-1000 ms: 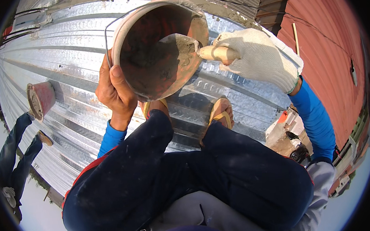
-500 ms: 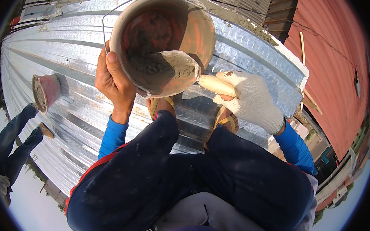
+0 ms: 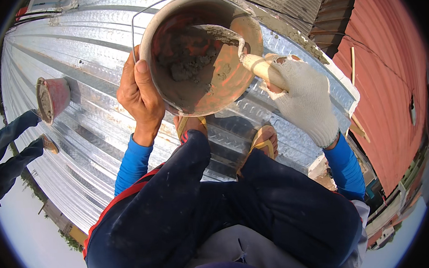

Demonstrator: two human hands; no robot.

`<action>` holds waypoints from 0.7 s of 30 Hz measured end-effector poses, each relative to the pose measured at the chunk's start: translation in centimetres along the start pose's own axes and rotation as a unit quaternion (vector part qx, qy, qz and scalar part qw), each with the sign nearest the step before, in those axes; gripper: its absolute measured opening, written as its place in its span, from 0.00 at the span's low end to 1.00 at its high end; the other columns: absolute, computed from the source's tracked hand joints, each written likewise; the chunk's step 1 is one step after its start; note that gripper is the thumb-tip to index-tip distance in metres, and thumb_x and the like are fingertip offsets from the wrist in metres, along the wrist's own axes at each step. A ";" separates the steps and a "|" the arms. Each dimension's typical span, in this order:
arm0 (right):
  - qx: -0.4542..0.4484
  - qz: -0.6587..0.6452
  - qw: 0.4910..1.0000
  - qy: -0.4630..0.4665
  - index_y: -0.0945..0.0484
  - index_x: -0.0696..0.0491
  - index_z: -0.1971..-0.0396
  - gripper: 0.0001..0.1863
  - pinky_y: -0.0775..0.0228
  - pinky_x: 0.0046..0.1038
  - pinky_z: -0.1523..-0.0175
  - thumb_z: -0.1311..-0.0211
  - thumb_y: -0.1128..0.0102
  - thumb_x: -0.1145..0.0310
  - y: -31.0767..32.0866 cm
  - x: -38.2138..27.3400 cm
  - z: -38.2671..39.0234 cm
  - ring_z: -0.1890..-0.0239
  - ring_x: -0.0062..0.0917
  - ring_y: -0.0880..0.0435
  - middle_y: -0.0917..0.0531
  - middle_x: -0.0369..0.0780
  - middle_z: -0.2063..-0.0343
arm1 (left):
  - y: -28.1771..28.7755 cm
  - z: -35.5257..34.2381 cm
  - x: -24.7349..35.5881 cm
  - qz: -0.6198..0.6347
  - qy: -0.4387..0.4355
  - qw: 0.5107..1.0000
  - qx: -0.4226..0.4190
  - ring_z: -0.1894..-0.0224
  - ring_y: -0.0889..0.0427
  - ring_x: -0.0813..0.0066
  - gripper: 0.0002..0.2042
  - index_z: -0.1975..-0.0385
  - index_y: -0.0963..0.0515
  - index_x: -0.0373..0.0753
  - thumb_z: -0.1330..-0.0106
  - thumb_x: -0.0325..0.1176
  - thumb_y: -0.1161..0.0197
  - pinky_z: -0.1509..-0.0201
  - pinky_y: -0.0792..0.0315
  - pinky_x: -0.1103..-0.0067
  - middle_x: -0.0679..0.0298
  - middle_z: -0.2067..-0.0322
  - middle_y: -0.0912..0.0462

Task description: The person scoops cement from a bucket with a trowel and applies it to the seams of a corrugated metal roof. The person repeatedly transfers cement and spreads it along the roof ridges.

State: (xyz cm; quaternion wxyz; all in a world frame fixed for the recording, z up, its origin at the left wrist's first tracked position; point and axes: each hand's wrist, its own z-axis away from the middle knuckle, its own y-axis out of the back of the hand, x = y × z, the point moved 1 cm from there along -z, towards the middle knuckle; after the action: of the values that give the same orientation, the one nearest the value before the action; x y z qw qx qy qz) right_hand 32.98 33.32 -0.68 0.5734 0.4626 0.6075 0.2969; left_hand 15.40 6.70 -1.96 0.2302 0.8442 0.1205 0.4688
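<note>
Grey mortar is being scooped from the round orange plastic bucket [image 3: 201, 52], gripped at its nine o'clock rim by the bare left hand [image 3: 140, 96]. The wooden-handled trowel [image 3: 242, 52] is clenched by the gloved right hand [image 3: 304, 98]; a lift at three o'clock seems called for.

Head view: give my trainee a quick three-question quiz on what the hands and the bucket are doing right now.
1. True or false: the left hand grips the rim of the bucket bare, without a glove.
2. Which tool is the gloved right hand holding by its wooden handle? A) a hammer B) a trowel C) a paint brush
3. Fill in: the trowel blade is inside the bucket, against the grey ____.

Key
1. True: thumb inside the rim, fingers outside.
2. B: the blade reaches into the bucket.
3. Mortar, clumped in the bucket's bottom. A second bucket lies on its side on the corrugated metal roof, away from both hands.
</note>
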 end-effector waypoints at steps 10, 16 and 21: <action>-0.167 0.029 0.981 0.091 0.16 0.50 0.49 0.18 0.24 0.38 0.63 0.41 0.30 0.71 1.8 0.4 0.7 0.64 0.38 0.14 0.17 0.42 0.63 | 0.6 0.2 0.6 -0.008 0.013 0.999 -0.048 0.50 0.14 0.72 0.21 0.40 0.19 0.27 0.16 0.40 0.46 0.44 0.22 0.76 0.54 0.51 0.10; 0.000 -0.021 0.998 0.061 0.18 0.50 0.45 0.21 0.24 0.37 0.61 0.39 0.31 0.74 1.8 2.4 -0.9 0.62 0.37 0.15 0.18 0.43 0.63 | -0.3 -0.2 1.2 -0.008 -0.027 0.998 -0.059 0.54 0.12 0.72 0.20 0.41 0.18 0.27 0.17 0.39 0.45 0.49 0.21 0.77 0.52 0.54 0.09; -0.086 0.003 0.994 0.062 0.16 0.51 0.49 0.18 0.23 0.36 0.63 0.40 0.30 0.74 0.6 2.4 -0.2 0.65 0.37 0.14 0.17 0.43 0.66 | -0.7 -0.7 0.5 0.017 -0.031 0.999 -0.033 0.58 0.11 0.73 0.17 0.42 0.17 0.29 0.18 0.36 0.43 0.56 0.20 0.78 0.52 0.57 0.08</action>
State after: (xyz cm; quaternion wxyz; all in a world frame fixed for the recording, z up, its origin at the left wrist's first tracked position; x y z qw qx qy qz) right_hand 33.14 35.74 -1.17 0.5714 0.3936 0.6131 0.3778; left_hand 15.05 7.71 -1.60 0.2530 0.8523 0.0833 0.4501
